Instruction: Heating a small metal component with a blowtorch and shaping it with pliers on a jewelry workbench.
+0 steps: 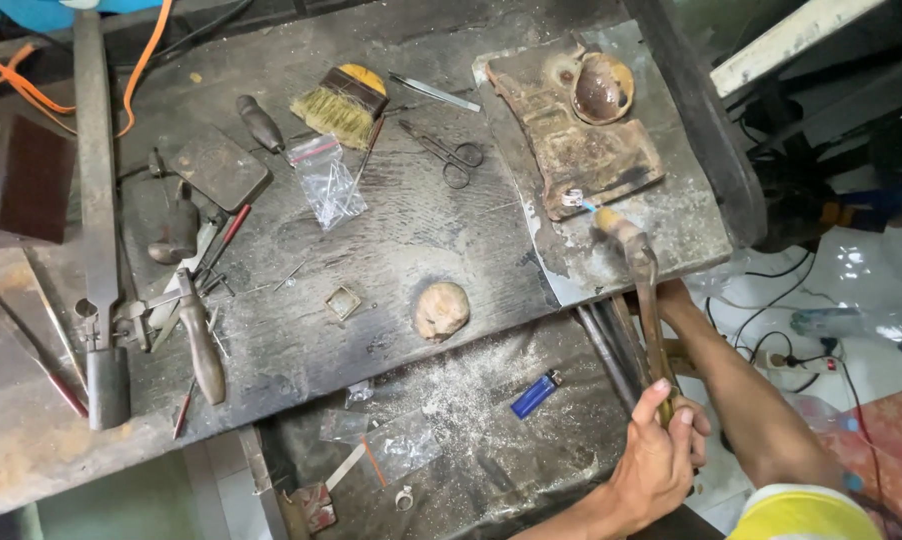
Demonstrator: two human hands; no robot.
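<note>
Brass-handled long torch (643,300) being gripped at its near end by left hand (661,450), fingers (671,418) closing tight around handle; long axis running up-left, away from hand, flame tip pointing at small silver ring (574,198) lying on scorched brown soldering block (581,135). Right hand not appearing; state impossible to tell. Blue lighter (536,394) lying left of hand.

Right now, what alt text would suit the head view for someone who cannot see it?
A hand grips a gas torch, its small flame aimed at a tiny ring on a scorched block. The worn workbench also holds a brush, scissors, files and a blue lighter.
</note>
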